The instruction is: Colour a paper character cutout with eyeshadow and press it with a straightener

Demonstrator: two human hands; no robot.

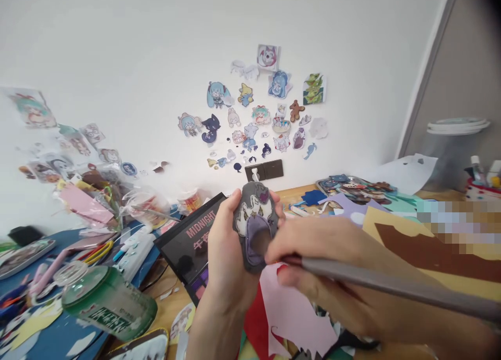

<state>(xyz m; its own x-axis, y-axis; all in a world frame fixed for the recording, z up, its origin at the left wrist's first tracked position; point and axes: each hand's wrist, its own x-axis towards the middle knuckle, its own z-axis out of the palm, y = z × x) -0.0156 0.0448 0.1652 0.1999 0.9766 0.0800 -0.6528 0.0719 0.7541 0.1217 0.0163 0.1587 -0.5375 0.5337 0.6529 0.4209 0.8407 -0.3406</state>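
at left, a green bottle (pixel 109 300) is on the worktop (pixel 168 297) side by side with loose craft clutter. next, a palette (pixel 191 227) stands open, lid up, some pans visible behind the left wrist. the left hand (pixel 223 245) grips a grey-backed piece (pixel 253 193) by its edges, thumb at one side, fingertips at the other, face towards the viewer, above the worktop. done so far: the piece carries a pale figure, a purple heart (pixel 264 195) and a large purple patch (pixel 254 228). a brownish blur over the patch is probably bristles; contact cannot be confirmed. pink sheet (pixel 293 308) lies below. the right hand (pixel 332 276) pinches a brush (pixel 376 284) near its head. judgement: assembly looks complete, colouring in progress; the amount left cannot be told. at far right, a brown sheet (pixel 415 240) lies flat.
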